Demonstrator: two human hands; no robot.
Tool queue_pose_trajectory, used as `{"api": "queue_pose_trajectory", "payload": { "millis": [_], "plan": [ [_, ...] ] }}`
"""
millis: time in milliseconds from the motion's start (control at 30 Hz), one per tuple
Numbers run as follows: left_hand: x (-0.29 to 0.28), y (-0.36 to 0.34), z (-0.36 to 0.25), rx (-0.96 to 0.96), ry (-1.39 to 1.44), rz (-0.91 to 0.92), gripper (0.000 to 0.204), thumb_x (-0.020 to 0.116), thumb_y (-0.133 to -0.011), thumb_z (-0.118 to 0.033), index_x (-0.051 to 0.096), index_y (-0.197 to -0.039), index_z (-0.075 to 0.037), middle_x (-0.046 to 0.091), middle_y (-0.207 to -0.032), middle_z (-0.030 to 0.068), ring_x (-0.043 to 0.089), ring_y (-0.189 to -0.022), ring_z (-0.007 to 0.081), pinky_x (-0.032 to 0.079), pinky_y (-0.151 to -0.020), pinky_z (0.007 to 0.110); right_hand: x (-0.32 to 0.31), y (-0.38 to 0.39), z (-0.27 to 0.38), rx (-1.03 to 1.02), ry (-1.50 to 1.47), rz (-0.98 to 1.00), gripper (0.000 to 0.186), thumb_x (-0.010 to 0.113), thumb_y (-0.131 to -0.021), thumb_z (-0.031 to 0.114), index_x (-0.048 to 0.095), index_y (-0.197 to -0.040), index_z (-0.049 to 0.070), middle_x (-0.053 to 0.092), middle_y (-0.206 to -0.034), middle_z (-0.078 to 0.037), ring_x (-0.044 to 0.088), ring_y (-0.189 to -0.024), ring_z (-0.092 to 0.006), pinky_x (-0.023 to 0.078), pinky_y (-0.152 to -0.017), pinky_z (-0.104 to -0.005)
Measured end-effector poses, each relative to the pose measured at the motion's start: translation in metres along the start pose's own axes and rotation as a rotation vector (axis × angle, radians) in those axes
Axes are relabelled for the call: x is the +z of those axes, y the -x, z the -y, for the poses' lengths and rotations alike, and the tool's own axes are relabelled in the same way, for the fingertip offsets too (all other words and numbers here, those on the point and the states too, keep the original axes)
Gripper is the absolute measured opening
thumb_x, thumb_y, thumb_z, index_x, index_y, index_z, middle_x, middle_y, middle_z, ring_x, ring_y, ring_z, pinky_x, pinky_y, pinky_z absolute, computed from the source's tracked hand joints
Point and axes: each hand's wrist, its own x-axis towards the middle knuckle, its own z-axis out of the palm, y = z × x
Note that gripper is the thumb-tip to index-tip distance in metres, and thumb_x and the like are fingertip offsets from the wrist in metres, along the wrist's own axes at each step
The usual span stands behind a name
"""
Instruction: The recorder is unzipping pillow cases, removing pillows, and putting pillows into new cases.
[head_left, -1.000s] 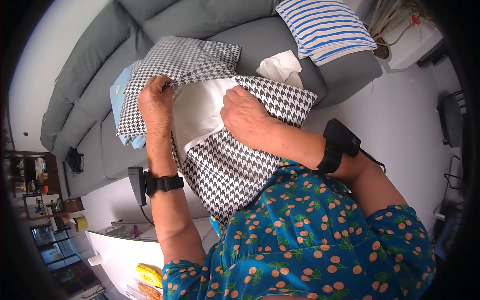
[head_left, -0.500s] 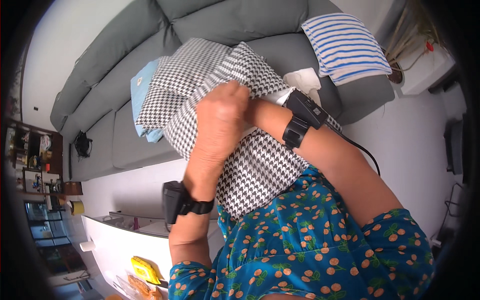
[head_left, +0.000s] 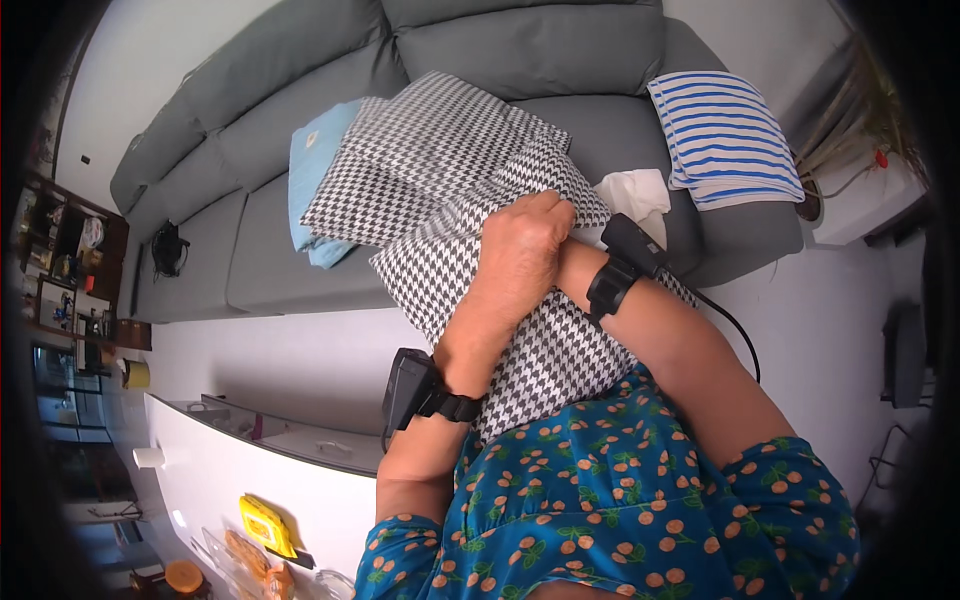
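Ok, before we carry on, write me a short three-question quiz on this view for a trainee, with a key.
1. True or false: the striped cloth lies toward the picture's right end of the gray sofa.
2. What color is the fabric showing past the left side of the houndstooth cushion on the sofa? (a) red (b) light blue (c) green
3. Over the nearer houndstooth cover, which of the person's hands can be seen, and where is the other?

Key:
1. True.
2. b.
3. The left hand; the right hand is hidden behind it.
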Motion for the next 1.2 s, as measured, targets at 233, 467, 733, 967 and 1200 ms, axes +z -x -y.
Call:
{"api": "queue_pose_trajectory", "payload": {
  "millis": [233,467,733,967,1200],
  "plan": [
    [0.003,0.002,-0.004,-0.028,0.07,-0.034,0.007,0.059,-0.062,0.0,0.054,-0.067,-0.002,0.052,-0.065,0.0085,0.058,-0.064,0.0248,0.047,-0.055,0.034,0.002,-0.007,0.003,-0.003,-0.058,-0.006,0.036,0.048,-0.088,0.015,0.053,-0.12,-0.001,0.054,-0.126,-0.016,0.049,-0.119,-0.025,0.039,-0.1,-0.0334],
    [0.008,0.021,-0.008,-0.113,0.236,0.031,0.013,0.061,-0.072,0.003,0.059,-0.085,-0.001,0.054,-0.078,0.0119,0.057,-0.073,0.0284,0.047,-0.062,0.035,-0.015,-0.002,0.001,0.019,-0.196,-0.057,0.037,0.048,-0.088,0.015,0.051,-0.121,-0.001,0.054,-0.126,-0.016,0.048,-0.12,-0.025,0.037,-0.101,-0.0332],
    [-0.028,0.112,0.013,-0.548,-0.035,-0.19,0.058,0.073,-0.071,-0.009,0.046,-0.121,0.001,0.049,-0.118,0.0218,0.049,-0.106,0.0364,0.04,-0.093,0.041,-0.061,-0.029,0.026,-0.032,-0.393,-0.148,0.038,0.048,-0.089,0.015,0.05,-0.123,-0.001,0.054,-0.125,-0.016,0.047,-0.121,-0.0251,0.035,-0.102,-0.0329],
    [-0.032,0.184,0.024,-1.205,1.164,-0.281,0.07,0.075,-0.072,-0.012,0.039,-0.131,-0.001,0.055,-0.119,0.013,0.054,-0.108,0.026,0.043,-0.093,0.036,-0.095,-0.057,0.047,-0.027,-0.607,-0.156,0.039,0.047,-0.089,0.015,0.049,-0.124,-0.002,0.054,-0.125,-0.016,0.046,-0.122,-0.0251,0.034,-0.104,-0.0326],
    [-0.004,0.158,-0.017,-1.114,1.471,-0.389,0.086,0.077,-0.066,-0.021,0.03,-0.136,-0.001,0.044,-0.131,0.0102,0.045,-0.12,0.0224,0.035,-0.104,0.036,-0.088,-0.061,0.031,0.074,-0.942,-0.109,0.04,0.047,-0.09,0.016,0.047,-0.126,-0.002,0.054,-0.125,-0.016,0.045,-0.122,-0.0252,0.033,-0.105,-0.0324]
  ]
}}
